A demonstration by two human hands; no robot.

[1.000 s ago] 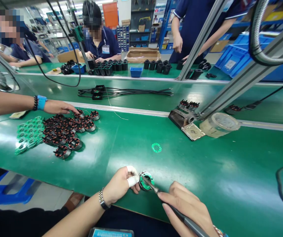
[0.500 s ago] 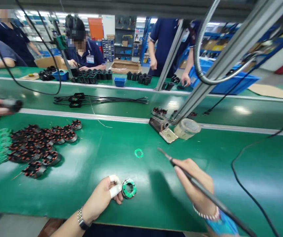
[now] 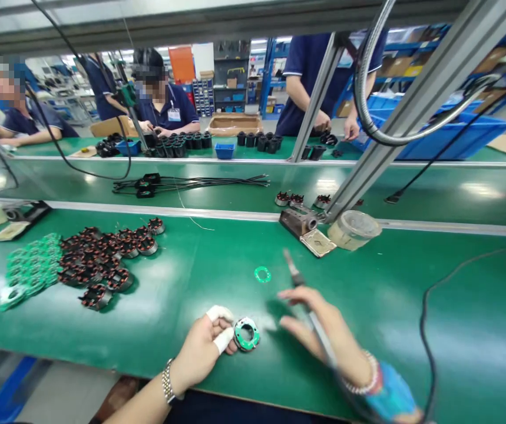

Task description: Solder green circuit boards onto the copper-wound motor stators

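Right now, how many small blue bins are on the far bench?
2. On the far bench, one small blue bin stands left of the row of black parts, and another small blue bin stands right of it. Others may be hidden.

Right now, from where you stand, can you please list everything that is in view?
Stator coils: many, copper and black, heaped at left of near bench.
Green ring boards: many, green, left of the coils.
Stator with green board: one, green and silver, front of bench.
Loose ring board: one, green, mid-bench.
Metal stand: one, dark, far edge of bench.
Round tub: one, translucent, beside the stand.
Wire harnesses: several, black, on the next bench.
Left hand: one, white tape on two fingers, beside the stator.
Right hand: one, holding a grey soldering iron.
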